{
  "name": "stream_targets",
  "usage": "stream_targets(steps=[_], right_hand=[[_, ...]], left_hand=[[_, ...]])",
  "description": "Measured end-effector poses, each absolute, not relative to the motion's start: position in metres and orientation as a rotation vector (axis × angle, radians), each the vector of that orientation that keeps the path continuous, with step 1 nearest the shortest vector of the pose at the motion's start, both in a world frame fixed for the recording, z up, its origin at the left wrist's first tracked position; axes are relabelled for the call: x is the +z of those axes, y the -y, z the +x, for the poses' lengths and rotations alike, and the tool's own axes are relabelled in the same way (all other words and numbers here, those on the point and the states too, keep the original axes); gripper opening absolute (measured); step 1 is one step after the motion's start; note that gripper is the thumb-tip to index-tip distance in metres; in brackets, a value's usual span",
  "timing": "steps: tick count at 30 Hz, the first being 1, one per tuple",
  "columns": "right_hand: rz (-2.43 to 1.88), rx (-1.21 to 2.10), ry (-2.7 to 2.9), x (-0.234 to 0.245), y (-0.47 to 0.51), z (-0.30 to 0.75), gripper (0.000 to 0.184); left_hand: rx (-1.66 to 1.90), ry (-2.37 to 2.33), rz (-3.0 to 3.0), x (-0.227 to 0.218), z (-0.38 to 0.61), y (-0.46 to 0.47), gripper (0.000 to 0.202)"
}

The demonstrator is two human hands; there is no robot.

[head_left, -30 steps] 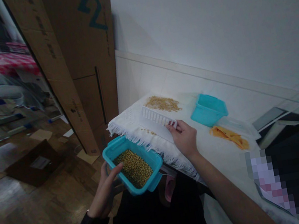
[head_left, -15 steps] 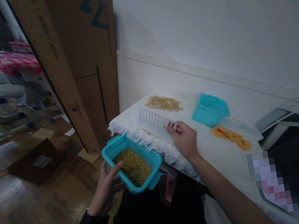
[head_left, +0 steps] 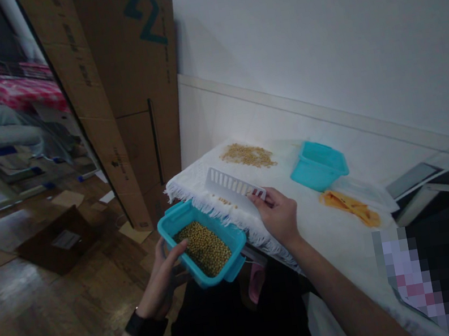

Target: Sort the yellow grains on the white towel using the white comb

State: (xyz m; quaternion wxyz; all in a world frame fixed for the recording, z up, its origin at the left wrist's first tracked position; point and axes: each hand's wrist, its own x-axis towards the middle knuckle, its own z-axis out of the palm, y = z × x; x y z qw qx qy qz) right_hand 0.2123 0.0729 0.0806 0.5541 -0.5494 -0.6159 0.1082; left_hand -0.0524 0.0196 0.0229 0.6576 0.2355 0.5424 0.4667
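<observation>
My left hand [head_left: 167, 269] grips the near left side of a turquoise plastic container [head_left: 230, 241], its thumb over the rim. Inside lie many soybeans [head_left: 207, 248]. The container is held just off the fringed table edge, slightly tilted. My right hand [head_left: 277, 213] is closed on the right end of a white slotted plastic strip [head_left: 231, 181], which stands on its edge on the white cloth [head_left: 186, 181]. A few beans [head_left: 225, 200] lie on the cloth between the strip and the fringe. Behind the strip a wide patch of loose beans [head_left: 248, 155] is spread out.
Farther right on the table are a second turquoise container [head_left: 319, 166], a clear lid [head_left: 366, 193] and an orange cloth [head_left: 349, 207]. A tall cardboard box [head_left: 130, 92] stands at the table's left end, a white wall behind. Another person sits at far left.
The strip has tipped more upright and come slightly nearer the fringe, showing more beans in front of it. My left hand still holds the container in nearly the same place.
</observation>
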Motion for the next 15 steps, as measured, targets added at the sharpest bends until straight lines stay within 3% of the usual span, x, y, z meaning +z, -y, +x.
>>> stream_targets(steps=[6,15], right_hand=[[-1.258,0.242,1.508,0.085,-0.051,0.209,0.026],[-1.366,0.15,1.326,0.084,-0.073,0.254,0.039]], left_hand=[[1.059,-1.21,0.542,0.023,-0.051,-0.02,0.094],[1.04,-1.225,0.533,0.024,-0.049,-0.016,0.098]])
